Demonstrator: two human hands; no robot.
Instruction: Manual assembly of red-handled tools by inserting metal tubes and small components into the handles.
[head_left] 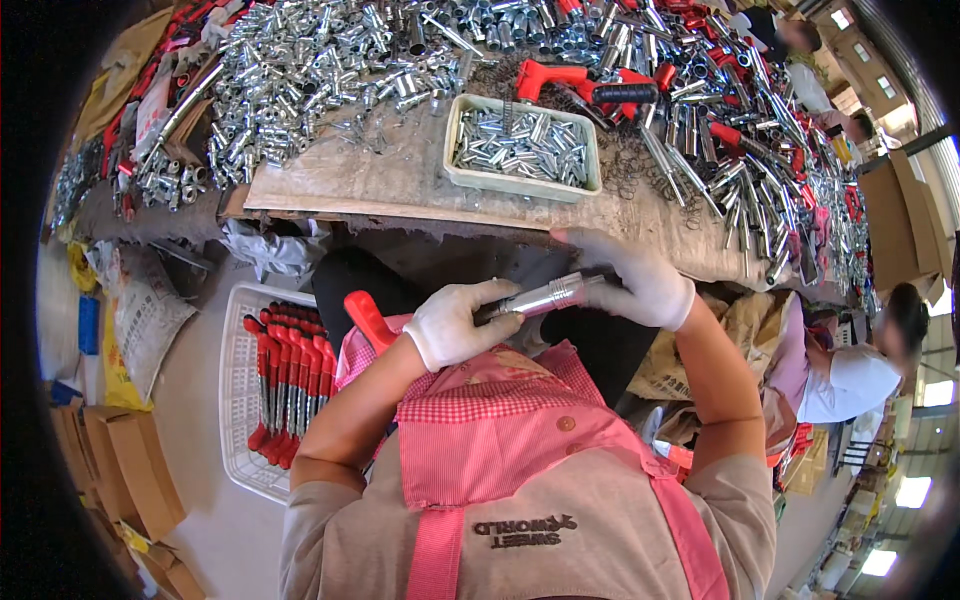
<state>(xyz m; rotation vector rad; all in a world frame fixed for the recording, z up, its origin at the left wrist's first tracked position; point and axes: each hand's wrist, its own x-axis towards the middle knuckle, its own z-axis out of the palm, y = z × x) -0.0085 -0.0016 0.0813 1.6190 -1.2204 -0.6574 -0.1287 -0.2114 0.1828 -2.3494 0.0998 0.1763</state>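
My white-gloved left hand (462, 325) is closed around a shiny metal tube (540, 299) above my lap. Ridges like a coil spring (568, 290) show round the tube toward its right end. There my right hand (635, 280), also gloved in white and somewhat blurred, wraps the tube's end, its fingers partly hiding it. A red handle (370, 320) sticks out beyond my left wrist; whether it joins the tube is hidden. On the bench ahead, a pale tray (450, 165) holds many small metal pins (525, 145).
Heaps of metal fittings (300, 80) and loose springs (625, 165) cover the bench (340, 185). A red-and-black handled tool (550, 78) lies behind the tray. A white basket (235, 400) of red-handled tools stands at left, near cardboard boxes (140, 470). Another person (850, 380) sits at right.
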